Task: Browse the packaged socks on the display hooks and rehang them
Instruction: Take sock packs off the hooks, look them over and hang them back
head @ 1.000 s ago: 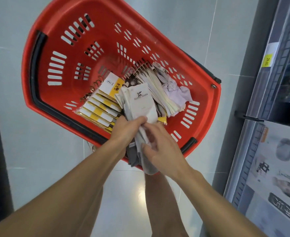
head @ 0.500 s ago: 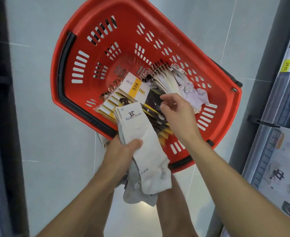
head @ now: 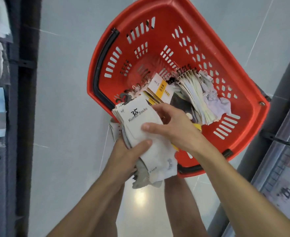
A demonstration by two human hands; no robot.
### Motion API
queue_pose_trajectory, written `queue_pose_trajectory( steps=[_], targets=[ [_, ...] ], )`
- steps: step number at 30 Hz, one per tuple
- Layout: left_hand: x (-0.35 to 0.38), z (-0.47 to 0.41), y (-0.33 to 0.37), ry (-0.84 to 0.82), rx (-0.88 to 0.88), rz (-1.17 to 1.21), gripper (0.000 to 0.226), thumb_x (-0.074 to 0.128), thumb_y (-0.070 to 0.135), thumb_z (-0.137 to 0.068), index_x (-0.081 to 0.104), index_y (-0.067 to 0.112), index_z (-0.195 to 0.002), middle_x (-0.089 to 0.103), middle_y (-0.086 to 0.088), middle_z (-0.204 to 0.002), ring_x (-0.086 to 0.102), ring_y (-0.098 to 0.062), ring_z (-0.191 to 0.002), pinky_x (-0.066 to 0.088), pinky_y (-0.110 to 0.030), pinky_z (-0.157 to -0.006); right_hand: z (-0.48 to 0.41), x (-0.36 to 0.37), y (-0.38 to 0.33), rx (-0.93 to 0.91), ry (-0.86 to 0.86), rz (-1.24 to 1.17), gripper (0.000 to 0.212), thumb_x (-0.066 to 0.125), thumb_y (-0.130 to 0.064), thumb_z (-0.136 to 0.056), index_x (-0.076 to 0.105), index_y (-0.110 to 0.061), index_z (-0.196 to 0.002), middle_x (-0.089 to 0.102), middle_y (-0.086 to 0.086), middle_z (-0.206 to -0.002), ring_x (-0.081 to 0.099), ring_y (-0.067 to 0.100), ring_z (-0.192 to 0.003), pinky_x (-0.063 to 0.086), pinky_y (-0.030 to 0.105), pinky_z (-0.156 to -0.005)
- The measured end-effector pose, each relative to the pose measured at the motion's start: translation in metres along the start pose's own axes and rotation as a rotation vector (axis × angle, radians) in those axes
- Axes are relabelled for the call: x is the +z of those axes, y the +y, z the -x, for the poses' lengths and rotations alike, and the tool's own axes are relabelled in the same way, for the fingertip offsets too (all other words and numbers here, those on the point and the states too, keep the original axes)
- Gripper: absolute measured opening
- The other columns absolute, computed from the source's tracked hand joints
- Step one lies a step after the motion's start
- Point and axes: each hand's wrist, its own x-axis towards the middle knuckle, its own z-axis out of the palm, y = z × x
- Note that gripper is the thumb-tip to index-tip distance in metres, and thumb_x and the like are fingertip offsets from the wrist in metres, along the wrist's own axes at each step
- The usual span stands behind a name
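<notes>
"Kunao Socks" on sock card

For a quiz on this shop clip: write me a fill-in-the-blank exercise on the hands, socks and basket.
1. The basket is ____ in colour.
2. The left hand grips the socks from below, its ____ on top.
3. The right hand holds the socks by the card reading "____ Socks".
4. The packs in the basket bear a ____ stripe.

Missing words: red; thumb; Kunao; yellow
</notes>
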Motion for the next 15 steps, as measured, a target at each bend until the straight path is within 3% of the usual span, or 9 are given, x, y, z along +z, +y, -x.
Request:
queue_pose_trajectory(
  steps=[2, 7, 9, 11, 15],
  targets=[
    [0.000, 0.009, 0.020, 0.000, -0.005, 0.032, 0.053, 0.069, 0.022, -0.077, 0.058, 0.029, -0.129, 0.076, 0.000, -0.111, 0.075, -0.020, -0.097, 0.060, -0.031, -0.068, 0.011, 0.001, -0.015, -0.043, 0.050, -0.037, 0.049, 0.084, -0.044, -0.062, 0.068, -0.032, -0.106, 0.072, 0.000, -0.101, 0.068, 0.025, -0.094, 0.057, 0.050, -0.081],
    [0.003, 0.064, 0.094, -0.070, -0.062, 0.430, 0.043, 0.069, 0.030, -0.072, 0.071, 0.019, -0.114, 0.078, -0.008, -0.102, 0.077, -0.023, -0.085, 0.061, -0.032, -0.060, 0.052, -0.001, -0.096, -0.205, 0.153, -0.097, 0.036, 0.088, -0.024, -0.065, 0.071, -0.030, -0.096, 0.073, 0.008, -0.097, 0.066, 0.037, -0.088, 0.057, 0.049, -0.074],
    [0.002, 0.102, 0.134, -0.114, -0.006, 0.544, 0.039, 0.072, 0.038, -0.068, 0.080, 0.019, -0.102, 0.078, -0.010, -0.100, 0.077, -0.024, -0.080, 0.059, -0.029, -0.055, 0.076, 0.001, -0.144, -0.307, 0.154, -0.083, 0.035, 0.087, -0.024, -0.064, 0.071, -0.028, -0.094, 0.074, 0.006, -0.094, 0.063, 0.030, -0.077, 0.054, 0.041, -0.068],
    [-0.002, 0.150, 0.170, -0.163, 0.085, 0.590, 0.044, 0.057, 0.051, -0.070, 0.082, 0.024, -0.094, 0.078, -0.009, -0.102, 0.077, -0.024, -0.082, 0.059, -0.028, -0.056, 0.106, 0.004, -0.196, -0.391, 0.115, -0.083, 0.033, 0.084, -0.025, -0.062, 0.071, -0.026, -0.093, 0.075, 0.003, -0.090, 0.065, 0.018, -0.077, 0.053, 0.032, -0.066],
    [-0.017, 0.274, 0.236, -0.116, 0.301, 0.634, 0.050, 0.066, 0.056, -0.053, 0.082, 0.027, -0.090, 0.078, -0.010, -0.104, 0.077, -0.025, -0.088, 0.060, -0.030, -0.057, 0.189, 0.028, -0.313, -0.551, -0.016, 0.007, 0.034, 0.081, -0.028, -0.061, 0.072, -0.032, -0.093, 0.077, -0.006, -0.091, 0.073, 0.013, -0.081, 0.056, 0.024, -0.064]
  ],
)
